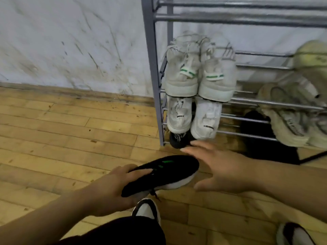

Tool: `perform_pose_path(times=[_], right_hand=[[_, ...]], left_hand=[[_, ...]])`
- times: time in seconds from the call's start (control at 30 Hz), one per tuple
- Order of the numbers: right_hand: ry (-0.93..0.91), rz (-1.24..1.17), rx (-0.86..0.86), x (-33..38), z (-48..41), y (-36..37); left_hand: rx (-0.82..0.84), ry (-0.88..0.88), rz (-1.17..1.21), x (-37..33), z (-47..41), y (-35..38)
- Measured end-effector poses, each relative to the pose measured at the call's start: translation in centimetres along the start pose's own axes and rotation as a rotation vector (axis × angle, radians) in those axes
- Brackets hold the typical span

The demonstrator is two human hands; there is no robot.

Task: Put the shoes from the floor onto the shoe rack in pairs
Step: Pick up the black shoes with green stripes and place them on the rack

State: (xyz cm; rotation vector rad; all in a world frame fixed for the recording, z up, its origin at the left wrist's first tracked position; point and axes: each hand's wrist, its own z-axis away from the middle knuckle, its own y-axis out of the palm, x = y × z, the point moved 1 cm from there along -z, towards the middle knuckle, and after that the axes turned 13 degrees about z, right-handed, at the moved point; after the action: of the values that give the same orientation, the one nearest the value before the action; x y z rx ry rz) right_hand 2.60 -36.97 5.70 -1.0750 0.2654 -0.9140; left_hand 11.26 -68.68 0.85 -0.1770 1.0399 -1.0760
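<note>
My left hand grips a black shoe with a white sole and green marks, held just above the floor in front of the grey metal shoe rack. My right hand hovers open beside the shoe's toe, fingers spread. On the rack sit a white pair with green heel tabs, a white pair below it, and a beige pair to the right. A black shoe lies on the lowest level, partly hidden.
The rack stands against a scuffed white wall on a wooden plank floor. A dark object lies under the rack at right. My own feet in black-and-white shoes are at the bottom.
</note>
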Motion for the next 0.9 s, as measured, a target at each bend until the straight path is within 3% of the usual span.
perform_pose_path(times=[0.17, 0.43, 0.6, 0.7, 0.9], right_hand=[[-0.013, 0.098, -0.015, -2.8, 10.9, -6.3], [0.311, 0.101, -0.348, -8.7, 32.7, -7.7], [0.539, 0.047, -0.478, -12.6, 44.2, -0.5], [0.67, -0.161, -0.535, -14.8, 48.9, 6.4], [0.886, -0.449, -0.605, -16.6, 50.5, 19.1]], left_hand=[[0.025, 0.362, -0.11, -15.2, 2.7, -4.8], [0.118, 0.584, -0.349, -37.1, 0.3, -3.7], [0.16, 0.711, -0.617, -49.6, -3.4, 4.5], [0.277, 0.719, -0.755, -55.1, -5.4, 10.8], [0.42, 0.695, -1.011, -58.1, -9.3, 22.3]])
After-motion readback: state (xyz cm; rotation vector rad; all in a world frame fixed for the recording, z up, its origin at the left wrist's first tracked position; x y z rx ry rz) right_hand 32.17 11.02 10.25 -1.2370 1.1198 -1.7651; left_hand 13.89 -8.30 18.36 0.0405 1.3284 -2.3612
